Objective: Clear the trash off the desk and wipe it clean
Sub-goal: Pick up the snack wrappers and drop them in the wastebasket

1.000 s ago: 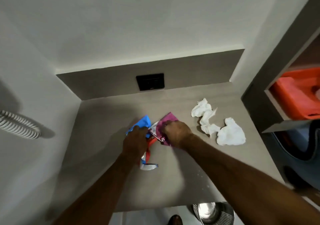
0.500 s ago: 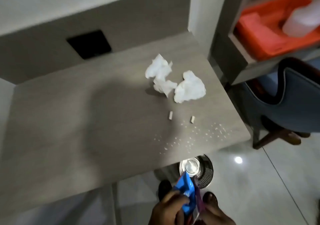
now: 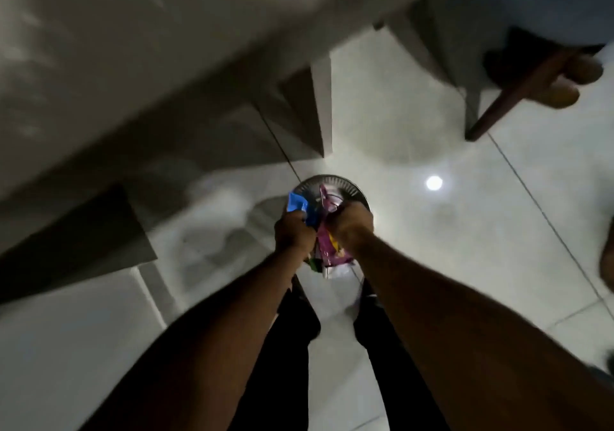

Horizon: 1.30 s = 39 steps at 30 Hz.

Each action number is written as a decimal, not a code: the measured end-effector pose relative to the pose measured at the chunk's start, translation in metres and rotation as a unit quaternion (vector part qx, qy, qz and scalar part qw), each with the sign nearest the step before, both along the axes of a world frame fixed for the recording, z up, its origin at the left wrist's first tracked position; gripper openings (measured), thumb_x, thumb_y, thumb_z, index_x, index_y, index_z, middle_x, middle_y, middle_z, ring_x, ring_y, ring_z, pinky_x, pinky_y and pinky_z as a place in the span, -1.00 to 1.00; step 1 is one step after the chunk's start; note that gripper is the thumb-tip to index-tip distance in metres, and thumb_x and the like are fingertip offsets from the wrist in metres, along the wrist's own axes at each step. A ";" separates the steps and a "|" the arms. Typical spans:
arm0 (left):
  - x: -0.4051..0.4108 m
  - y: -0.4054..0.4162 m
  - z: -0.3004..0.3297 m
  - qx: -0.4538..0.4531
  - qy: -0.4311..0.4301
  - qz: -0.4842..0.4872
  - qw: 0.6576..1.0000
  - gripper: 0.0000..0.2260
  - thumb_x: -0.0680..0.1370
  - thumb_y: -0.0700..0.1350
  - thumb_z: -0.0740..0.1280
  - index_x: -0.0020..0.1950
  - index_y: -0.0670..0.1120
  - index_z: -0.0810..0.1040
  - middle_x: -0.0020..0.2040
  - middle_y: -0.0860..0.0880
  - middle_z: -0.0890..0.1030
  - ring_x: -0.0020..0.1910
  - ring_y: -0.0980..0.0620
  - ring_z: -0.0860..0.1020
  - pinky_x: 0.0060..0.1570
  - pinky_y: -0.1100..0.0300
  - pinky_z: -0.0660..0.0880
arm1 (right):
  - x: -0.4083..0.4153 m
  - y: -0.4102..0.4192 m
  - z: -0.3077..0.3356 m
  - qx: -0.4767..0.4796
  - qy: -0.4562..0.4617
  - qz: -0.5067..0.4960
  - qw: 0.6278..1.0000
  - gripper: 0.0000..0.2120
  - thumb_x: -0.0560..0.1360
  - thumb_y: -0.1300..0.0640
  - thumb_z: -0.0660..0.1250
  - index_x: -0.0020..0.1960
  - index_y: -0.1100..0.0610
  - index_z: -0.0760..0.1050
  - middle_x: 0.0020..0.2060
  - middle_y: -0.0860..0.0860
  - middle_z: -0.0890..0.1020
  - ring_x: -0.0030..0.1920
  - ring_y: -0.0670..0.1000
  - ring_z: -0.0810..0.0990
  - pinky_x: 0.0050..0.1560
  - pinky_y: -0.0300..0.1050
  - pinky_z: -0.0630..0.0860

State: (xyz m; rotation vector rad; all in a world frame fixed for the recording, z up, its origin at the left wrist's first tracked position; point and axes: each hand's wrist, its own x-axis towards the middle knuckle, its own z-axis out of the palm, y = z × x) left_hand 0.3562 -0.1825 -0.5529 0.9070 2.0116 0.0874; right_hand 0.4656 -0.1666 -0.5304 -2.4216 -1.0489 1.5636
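Two hands are bunched together low over the floor, each fisted around snack wrappers; the left hand (image 3: 294,234) is clenched on a blue wrapper (image 3: 299,206) whose corner sticks up past the knuckles, and the right hand (image 3: 349,229) is closed around a purple wrapper (image 3: 327,247) that trails down between the wrists, with a few other scraps, too small to name, hanging beneath; directly under and just beyond the fists sits a round metal bin (image 3: 332,183) on the pale tiled floor (image 3: 465,247), its rim showing above the knuckles; the person stands over it, dark trouser legs (image 3: 292,347) visible between the forearms; the underside and edge of the desk (image 3: 149,81) fill the upper left, blurred, and a chair leg (image 3: 518,91) stands well apart at the upper right; by my reading this is the dumping step of clearing the trash, with the wrappers poised over the bin's mouth but not yet let go; the next move would call for both fists to open so the whole bundle falls inside and nothing catches on the rim or flutters onto the tiles; the desktop itself is out of sight from here, so I cannot tell how much is left on it, and the wiping appears not yet begun
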 end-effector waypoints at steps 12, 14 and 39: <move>-0.006 0.016 -0.008 -0.017 -0.056 0.005 0.998 -0.70 0.46 -0.26 0.28 0.13 -0.06 0.67 0.19 -0.16 0.65 0.10 -0.17 0.64 0.09 -0.11 0.62 | 0.021 -0.005 -0.014 0.045 -0.038 0.000 0.998 -0.78 0.52 0.25 0.26 0.11 0.17 0.61 0.06 0.16 0.71 0.12 0.21 0.64 0.01 -0.16 0.46; -0.007 0.017 0.007 -0.004 -0.026 -0.089 0.996 -0.62 0.45 -0.26 0.28 0.25 -0.07 0.60 0.26 -0.17 0.61 0.21 -0.15 0.58 0.25 0.05 0.53 | 0.030 -0.008 0.001 0.046 -0.026 -0.019 0.998 -0.74 0.46 0.29 0.26 0.09 0.17 0.62 -0.01 0.14 0.71 0.06 0.20 0.64 -0.06 -0.20 0.39; 0.033 0.021 0.080 0.129 0.037 -0.274 0.953 -0.70 0.58 -0.11 0.17 0.22 -0.15 0.57 0.13 -0.18 0.67 0.10 -0.16 0.62 0.09 0.06 0.57 | 0.055 -0.033 0.056 0.159 0.011 -0.004 0.987 -0.92 0.53 0.15 0.33 -0.12 0.05 0.59 -0.31 -0.11 0.59 -0.38 -0.27 0.49 -0.47 -0.55 0.37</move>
